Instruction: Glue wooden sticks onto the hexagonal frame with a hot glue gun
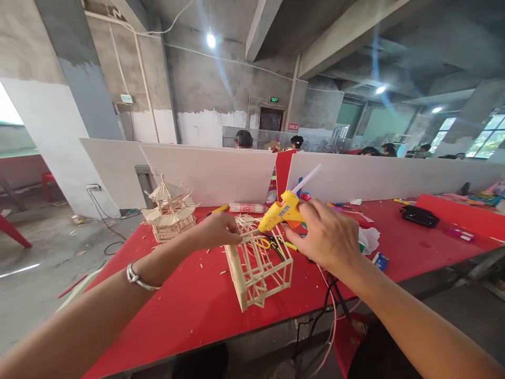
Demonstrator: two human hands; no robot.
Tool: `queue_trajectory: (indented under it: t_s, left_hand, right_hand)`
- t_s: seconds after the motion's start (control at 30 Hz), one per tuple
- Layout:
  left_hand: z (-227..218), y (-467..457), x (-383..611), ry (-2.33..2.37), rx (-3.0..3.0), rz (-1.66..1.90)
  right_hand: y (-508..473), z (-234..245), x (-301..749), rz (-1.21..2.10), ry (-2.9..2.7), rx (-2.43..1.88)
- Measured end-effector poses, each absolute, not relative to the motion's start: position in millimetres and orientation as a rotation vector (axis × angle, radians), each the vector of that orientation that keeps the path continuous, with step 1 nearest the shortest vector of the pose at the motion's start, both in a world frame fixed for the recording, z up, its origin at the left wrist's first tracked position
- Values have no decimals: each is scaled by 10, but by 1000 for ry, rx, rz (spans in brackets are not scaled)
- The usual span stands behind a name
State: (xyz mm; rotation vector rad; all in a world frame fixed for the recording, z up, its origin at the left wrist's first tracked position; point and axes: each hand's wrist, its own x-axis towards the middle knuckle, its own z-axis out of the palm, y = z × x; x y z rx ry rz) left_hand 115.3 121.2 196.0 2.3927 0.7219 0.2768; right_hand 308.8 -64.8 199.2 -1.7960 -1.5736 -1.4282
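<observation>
My right hand (329, 231) is wrapped round a yellow hot glue gun (282, 210), with a clear glue stick (306, 179) poking up from its back. The nozzle points down and left, close to the fingertips of my left hand (221, 229). Those fingers are pinched on what looks like a thin wooden stick (249, 232), partly hidden, by the nozzle. Below both hands stands an open framework of wooden sticks (258, 276) with one closed side at left. Yellow-and-black pliers (274, 245) show through its bars.
A finished-looking stick pagoda (169, 210) stands at the back left of the red table (173, 310). Behind the framework lie loose sticks (244, 221) and a bundle of sticks (248, 208). Cables (329, 305) hang over the front edge. A black case (418, 216) lies right; white panels (209, 171) border the back.
</observation>
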Motion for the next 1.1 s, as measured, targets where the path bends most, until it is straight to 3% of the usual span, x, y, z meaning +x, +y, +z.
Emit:
queue_trajectory:
  t_s: [0.53,1.1]
  left_hand:
    - [1792,1244,1053,582,2464,474]
    - [1788,1265,1036,523,2453,447]
  right_hand:
    - [-578,2036,2980,-1461,-1638,-1751]
    - [-568,2019,2971,-1470,-1677,-1686]
